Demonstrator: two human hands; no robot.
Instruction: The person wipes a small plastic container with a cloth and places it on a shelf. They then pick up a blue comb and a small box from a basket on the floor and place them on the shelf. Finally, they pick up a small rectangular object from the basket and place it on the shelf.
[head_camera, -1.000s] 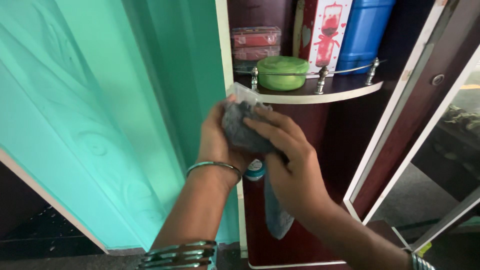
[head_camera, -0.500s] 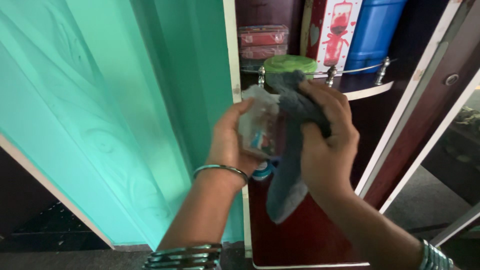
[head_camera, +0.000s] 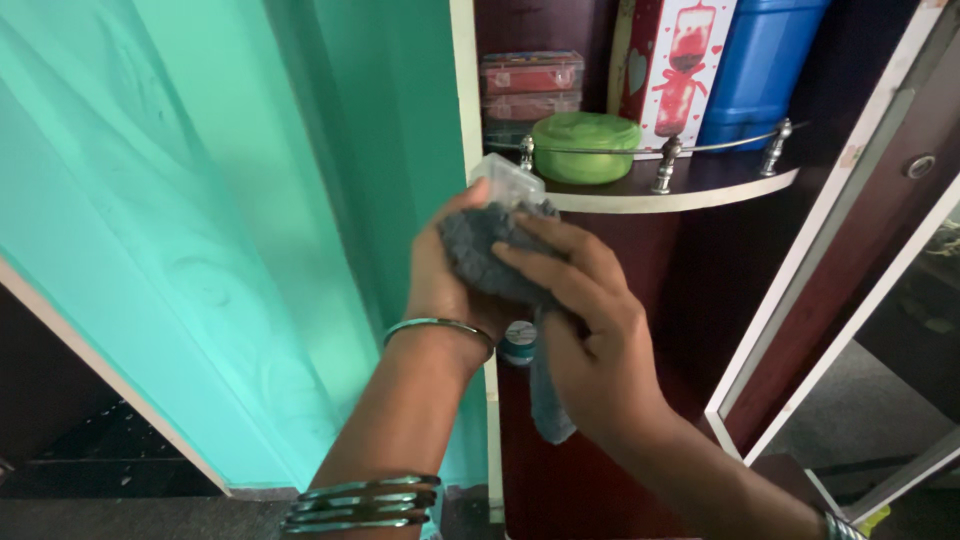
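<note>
Your left hand (head_camera: 440, 285) holds a small clear plastic box (head_camera: 505, 180) in front of the dark wooden shelf (head_camera: 690, 185), its fingers wrapped around the box from behind. Your right hand (head_camera: 590, 340) presses a grey cloth (head_camera: 490, 255) flat over the front of the box, fingers spread across the fabric, and 1 end of the cloth hangs down below your palm. Half a second ago your right hand had lifted the bunched cloth up and to the right, leaving the box's clear front bare; now the cloth covers it again and only the top corner shows. Behind your hands, a green lidded tub (head_camera: 586, 146) sits on the shelf behind a low metal rail (head_camera: 665, 155).
</note>
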